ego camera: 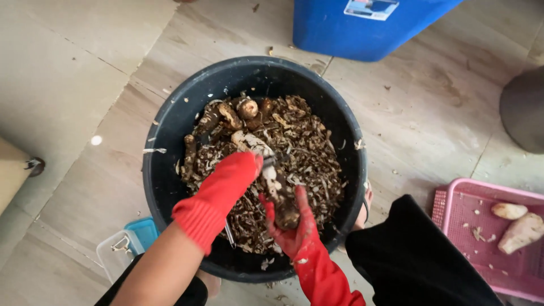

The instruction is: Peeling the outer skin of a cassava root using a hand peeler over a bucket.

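A black bucket [170, 130] stands on the tiled floor, filled with brown peelings and several unpeeled roots [229, 116]. Both my hands wear red gloves and work over it. My right hand [294, 232] grips a long, partly peeled root [279, 192] from below, tilted over the peelings. My left hand [235, 175] is closed in a fist around a small metal peeling tool [267, 162], whose tip rests against the upper part of that root. The tool is mostly hidden by the glove.
A pink basket [453, 207] at the right holds two peeled pale roots [521, 232]. A blue tub [362, 25] stands behind the bucket. A clear plastic box with a blue lid [127, 243] sits at lower left. A dark round object [524, 110] is at the right edge.
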